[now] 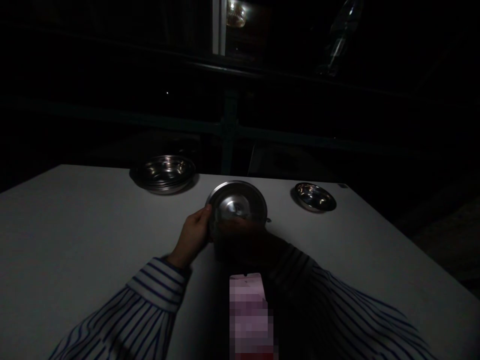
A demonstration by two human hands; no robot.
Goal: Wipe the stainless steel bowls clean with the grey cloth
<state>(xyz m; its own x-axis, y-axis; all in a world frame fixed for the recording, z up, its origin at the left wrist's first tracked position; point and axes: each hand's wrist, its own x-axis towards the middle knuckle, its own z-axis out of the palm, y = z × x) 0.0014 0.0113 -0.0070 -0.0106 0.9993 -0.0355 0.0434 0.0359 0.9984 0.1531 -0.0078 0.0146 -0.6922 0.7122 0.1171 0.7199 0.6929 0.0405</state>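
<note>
A steel bowl (237, 202) is tilted up on edge above the white table (75, 225), its hollow facing me. My left hand (193, 235) grips its left rim, fingers closed round the edge. My right hand (245, 235) lies in deep shadow at the bowl's lower edge; it seems to touch the bowl, but its fingers do not show. Both arms wear white sleeves with dark stripes.
A stack of steel bowls (164, 173) sits at the table's far edge on the left. A single small steel bowl (314, 196) stands at the far right. A pixelated tag (249, 315) hangs below my chest. The room beyond is dark, with a rail behind the table.
</note>
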